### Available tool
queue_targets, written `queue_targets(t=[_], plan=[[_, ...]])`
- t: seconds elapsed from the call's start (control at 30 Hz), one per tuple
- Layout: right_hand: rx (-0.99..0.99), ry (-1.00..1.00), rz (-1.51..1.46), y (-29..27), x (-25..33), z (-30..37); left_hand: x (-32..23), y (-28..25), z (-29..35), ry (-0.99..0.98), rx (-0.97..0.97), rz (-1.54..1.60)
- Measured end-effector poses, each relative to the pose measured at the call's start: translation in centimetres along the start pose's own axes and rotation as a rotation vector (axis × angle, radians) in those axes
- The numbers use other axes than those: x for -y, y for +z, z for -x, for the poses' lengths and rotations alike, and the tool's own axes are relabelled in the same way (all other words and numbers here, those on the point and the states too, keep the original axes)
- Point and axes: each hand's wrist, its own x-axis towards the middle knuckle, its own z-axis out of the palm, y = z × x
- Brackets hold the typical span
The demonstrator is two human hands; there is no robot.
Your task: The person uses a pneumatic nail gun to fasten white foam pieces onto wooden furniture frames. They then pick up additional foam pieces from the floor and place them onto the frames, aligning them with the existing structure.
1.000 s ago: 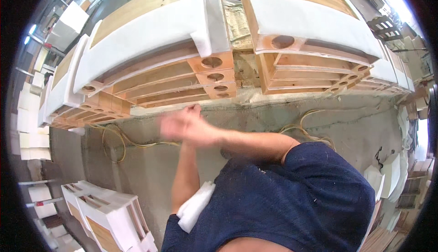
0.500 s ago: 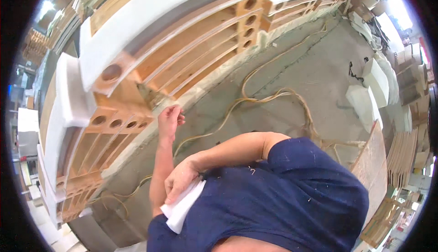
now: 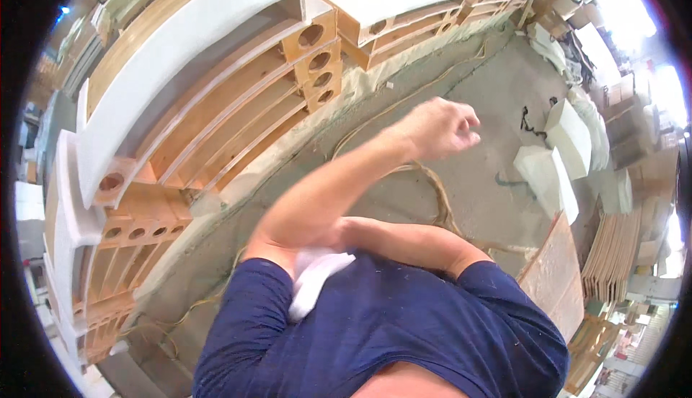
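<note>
My left arm reaches up and across to the right. My left hand [image 3: 436,128] hangs over the concrete floor with its fingers curled in loosely, and I see nothing in it. My right forearm crosses my chest and passes under the left arm near the elbow. There my right hand [image 3: 326,238] is mostly hidden and blurred. It holds a white folded cloth [image 3: 315,282], which lies against my left upper arm and the blue shirt.
A curved row of wooden frames [image 3: 216,131] with round holes and white foam padding runs along the left and back. Yellowish hoses [image 3: 440,189] trail over the floor. At right are white foam blocks [image 3: 548,182], a leaning board [image 3: 551,275] and stacked panels [image 3: 613,254].
My left hand has swung from beside the wooden frames up and to the right. My right hand and the cloth have shifted slightly and now lie partly behind the left arm.
</note>
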Motion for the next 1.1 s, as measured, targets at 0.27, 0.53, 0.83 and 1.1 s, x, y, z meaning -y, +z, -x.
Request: queue_targets(t=[0.27,0.53,0.83,1.1], plan=[[0.005,0.407,-0.524,-13.9,-4.7,-0.8,3.3,-6.5,-7.6,-0.043,-0.022,-0.187],[-0.150,0.626,-0.140,-40.1,-5.0,-1.6,9.7,-17.4,-2.1,-0.413,-0.185,-0.310],[-0.427,0.339,0.158,-60.8,-12.5,-10.7,12.5,-20.0,2.2,-0.852,-0.315,0.152],[-0.652,0.016,0.170,-70.3,-26.5,-30.1,10.4,-18.5,-7.7,-1.223,-0.786,-0.042]])
